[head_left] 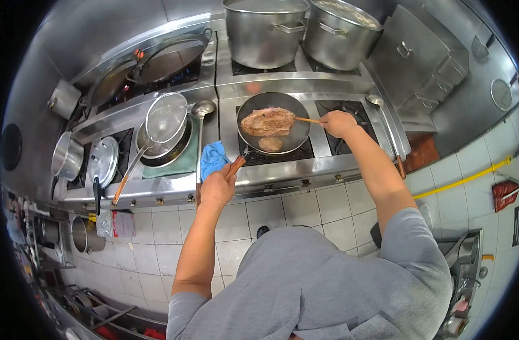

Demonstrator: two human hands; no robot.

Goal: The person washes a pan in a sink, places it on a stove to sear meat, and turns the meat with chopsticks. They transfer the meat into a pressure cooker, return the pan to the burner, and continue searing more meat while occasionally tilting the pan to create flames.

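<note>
A dark frying pan sits on a burner at the centre of the stove. In it lie a large browned slab of meat and a smaller browned piece of meat. My left hand is closed around a wooden handle that points at the pan's near left edge and appears to be the pan's. My right hand grips a thin wooden utensil from the right. Its far end reaches the large slab; the tip's shape cannot be made out.
Beside my left hand lies a blue cloth and a long ladle. A strainer rests over a pan on the left. Two big stockpots stand behind. Another ladle lies along the stove's right side.
</note>
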